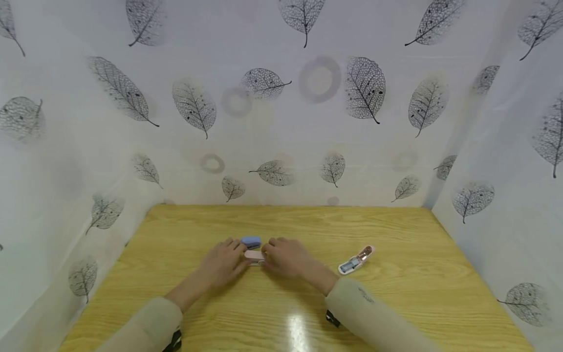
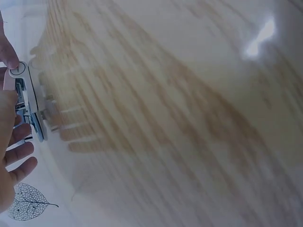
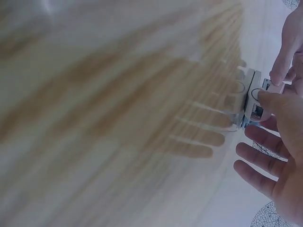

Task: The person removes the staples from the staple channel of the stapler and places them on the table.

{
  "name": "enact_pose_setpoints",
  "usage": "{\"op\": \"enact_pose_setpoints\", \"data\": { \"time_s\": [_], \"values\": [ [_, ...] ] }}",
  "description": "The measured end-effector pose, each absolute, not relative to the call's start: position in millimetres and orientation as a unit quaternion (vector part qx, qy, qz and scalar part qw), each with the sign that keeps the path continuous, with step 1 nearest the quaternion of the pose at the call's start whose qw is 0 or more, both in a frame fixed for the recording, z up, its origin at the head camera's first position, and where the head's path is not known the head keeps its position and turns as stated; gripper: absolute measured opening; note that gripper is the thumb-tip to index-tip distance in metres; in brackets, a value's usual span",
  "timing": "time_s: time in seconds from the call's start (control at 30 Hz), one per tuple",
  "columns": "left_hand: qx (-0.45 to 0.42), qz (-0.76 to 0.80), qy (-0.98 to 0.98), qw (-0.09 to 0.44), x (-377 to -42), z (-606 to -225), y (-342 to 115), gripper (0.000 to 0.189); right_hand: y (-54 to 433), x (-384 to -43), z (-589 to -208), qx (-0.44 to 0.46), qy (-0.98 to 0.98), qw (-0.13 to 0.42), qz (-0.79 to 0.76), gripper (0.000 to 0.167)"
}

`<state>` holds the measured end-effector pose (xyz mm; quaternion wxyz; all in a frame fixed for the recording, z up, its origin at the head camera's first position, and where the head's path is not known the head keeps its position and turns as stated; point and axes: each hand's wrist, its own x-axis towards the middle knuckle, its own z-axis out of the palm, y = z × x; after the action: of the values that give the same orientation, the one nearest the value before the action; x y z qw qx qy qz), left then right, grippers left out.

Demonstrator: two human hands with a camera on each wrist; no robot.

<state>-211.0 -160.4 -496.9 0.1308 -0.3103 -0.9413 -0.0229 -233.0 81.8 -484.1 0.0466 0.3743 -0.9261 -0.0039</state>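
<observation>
Between the two hands, a small pink and white stapler (image 1: 254, 255) sits low on the wooden table. My left hand (image 1: 224, 262) pinches its left end, and my right hand (image 1: 285, 256) grips the right end. In the right wrist view the right thumb presses beside the round pivot of the stapler (image 3: 252, 100), while the other fingers (image 3: 258, 177) spread out. The left wrist view shows its white base (image 2: 33, 87) just over the glossy tabletop. Right behind it lies a blue stapler (image 1: 250, 241), close to the left fingertips.
To the right, another pink and white stapler (image 1: 355, 260) lies at a slant, its metal parts and clear section showing. The wooden table (image 1: 396, 313) is bordered by a white leaf-print curtain (image 1: 281, 132) at the back and both sides.
</observation>
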Motion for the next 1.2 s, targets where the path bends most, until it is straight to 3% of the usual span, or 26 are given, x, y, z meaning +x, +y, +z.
{"op": "enact_pose_setpoints", "data": {
  "time_s": [0.37, 0.57, 0.83, 1.2],
  "values": [
    [-0.341, -0.032, -0.928, 0.147, -210, -502, -140, 0.029, 99, -226, -483, 0.389, -0.916, 0.1, -0.017, 0.027],
    [-0.357, -0.026, -0.92, 0.16, -209, -502, -120, 0.031, 120, -222, -482, 0.403, -0.909, 0.105, 0.002, 0.022],
    [-0.361, -0.024, -0.924, 0.123, -206, -497, -91, 0.033, 151, -218, -486, 0.392, -0.913, 0.106, 0.024, 0.023],
    [-0.381, 0.014, -0.916, 0.123, -207, -499, -53, 0.036, 187, -212, -480, 0.382, -0.918, 0.089, 0.057, 0.025]
  ]
}}
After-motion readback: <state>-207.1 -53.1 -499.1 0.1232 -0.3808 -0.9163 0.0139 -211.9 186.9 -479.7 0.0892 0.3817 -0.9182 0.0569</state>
